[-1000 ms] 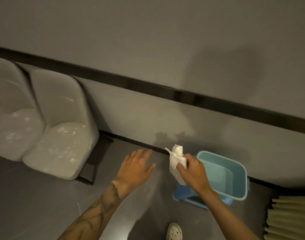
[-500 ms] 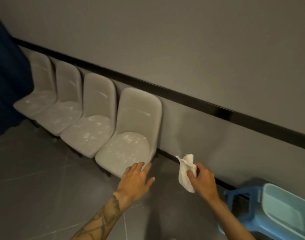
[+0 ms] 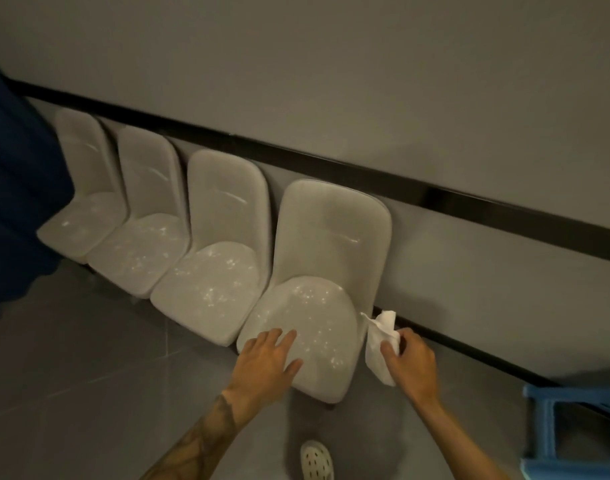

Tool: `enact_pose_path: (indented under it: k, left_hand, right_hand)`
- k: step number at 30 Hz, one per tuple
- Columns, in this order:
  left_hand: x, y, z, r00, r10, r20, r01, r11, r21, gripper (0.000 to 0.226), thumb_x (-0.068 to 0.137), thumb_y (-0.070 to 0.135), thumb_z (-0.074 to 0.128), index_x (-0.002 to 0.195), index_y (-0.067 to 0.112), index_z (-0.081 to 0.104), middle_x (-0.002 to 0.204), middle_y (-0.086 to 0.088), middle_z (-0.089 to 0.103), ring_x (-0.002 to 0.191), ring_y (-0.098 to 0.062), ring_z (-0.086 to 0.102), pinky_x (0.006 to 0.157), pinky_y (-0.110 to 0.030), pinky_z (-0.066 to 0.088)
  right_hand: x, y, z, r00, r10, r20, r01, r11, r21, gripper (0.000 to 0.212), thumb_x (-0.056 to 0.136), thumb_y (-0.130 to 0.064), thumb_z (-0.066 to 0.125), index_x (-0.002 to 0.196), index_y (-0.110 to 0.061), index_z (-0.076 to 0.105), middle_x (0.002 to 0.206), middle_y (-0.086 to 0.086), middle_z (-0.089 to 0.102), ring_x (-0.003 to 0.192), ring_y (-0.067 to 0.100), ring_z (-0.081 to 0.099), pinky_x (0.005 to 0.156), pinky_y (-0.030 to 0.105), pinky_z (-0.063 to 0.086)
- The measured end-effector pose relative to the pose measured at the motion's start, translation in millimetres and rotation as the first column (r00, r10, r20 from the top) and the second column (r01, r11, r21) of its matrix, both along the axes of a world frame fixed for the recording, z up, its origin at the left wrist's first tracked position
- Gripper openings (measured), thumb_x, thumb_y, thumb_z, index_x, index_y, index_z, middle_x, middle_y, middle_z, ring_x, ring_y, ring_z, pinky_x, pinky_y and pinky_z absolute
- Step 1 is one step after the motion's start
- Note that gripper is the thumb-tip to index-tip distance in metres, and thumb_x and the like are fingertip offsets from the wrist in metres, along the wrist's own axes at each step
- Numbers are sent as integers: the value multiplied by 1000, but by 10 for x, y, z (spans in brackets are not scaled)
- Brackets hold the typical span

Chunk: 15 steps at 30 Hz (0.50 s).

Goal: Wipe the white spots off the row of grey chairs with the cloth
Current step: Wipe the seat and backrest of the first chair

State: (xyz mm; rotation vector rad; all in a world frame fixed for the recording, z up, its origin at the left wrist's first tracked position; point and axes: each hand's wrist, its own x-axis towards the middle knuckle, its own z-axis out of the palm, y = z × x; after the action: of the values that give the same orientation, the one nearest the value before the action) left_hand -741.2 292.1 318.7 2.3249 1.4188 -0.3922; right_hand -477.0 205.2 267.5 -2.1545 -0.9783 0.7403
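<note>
Chairs (image 3: 223, 216), four: grey, covered in soft matt fabric, with rounded backs and rounded seat pads, set in a row against the wall (image 3: 365, 81). White spots (image 3: 213, 289) are scattered over every seat. The near chair (image 3: 331, 237), last on the right of the row, is taken as reference.

Cloth (image 3: 381, 337): white, thin, crumpled, one corner sticking up. It is held just right of the near chair's seat edge; contact with the seat cannot be told.

Right hand (image 3: 412, 362): fingers and thumb are curled round the cloth, right of the near chair.

Left hand (image 3: 267, 362): fingers straight, slightly spread, nothing held. It is placed palm down at the front left corner of the near chair's seat.

Rail (image 3: 504, 216): black glossy strip along the wall, behind the near chair's back.

Stool (image 3: 539, 403): blue plastic, square, well right of the near chair, cut off by the frame.

Shoe (image 3: 315, 460): white, perforated, in front of the near chair.

Drape (image 3: 16, 185): dark blue, far left of the near chair, beyond the row.

Floor (image 3: 88, 375): dark grey tiles.
</note>
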Motion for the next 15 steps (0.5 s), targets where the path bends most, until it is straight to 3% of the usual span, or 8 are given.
enact_pose_path:
  k: [5, 9, 12, 15]
  left_hand:
    - [-253, 748, -210, 999, -48, 13, 48, 999, -17, 66, 108, 57, 36, 167, 30, 19, 171, 1, 25, 157, -20, 25, 127, -36, 20]
    - [-399, 1279, -478, 995, -96, 35, 99, 992, -75, 67, 108, 59, 36, 167, 32, 19, 172, 0, 25, 157, -22, 25, 128, -38, 19]
    - [-515, 1664, -779, 983, -178, 41, 182, 978, -102, 69, 107, 61, 36, 167, 32, 18, 173, 1, 24, 158, -22, 24, 129, -38, 18]
    - [-653, 2025, -1126, 962, -269, 57, 274, 953, -131, 68, 108, 60, 34, 167, 31, 16, 173, 1, 22, 159, -22, 22, 129, -37, 18]
  right_hand:
    - [-241, 487, -77, 997, -72, 17, 72, 997, -35, 17, 88, -19, 71, 82, -22, 55, 80, -4, 61, 68, -2, 54, 52, 9, 30]
    - [-489, 751, -185, 988, -155, 5, 155, 986, -55, 21, 89, -22, 71, 82, -29, 53, 77, -13, 59, 66, -1, 56, 49, 6, 41]
    - [-721, 924, -350, 967, -254, -7, 253, 964, -81, 18, 89, -25, 73, 86, -28, 55, 77, -16, 58, 66, 0, 58, 45, 6, 40]
    - [-955, 1057, -587, 939, -344, 18, 343, 931, -122, 16, 90, -24, 72, 91, -25, 57, 78, -14, 59, 66, 2, 60, 52, 7, 36]
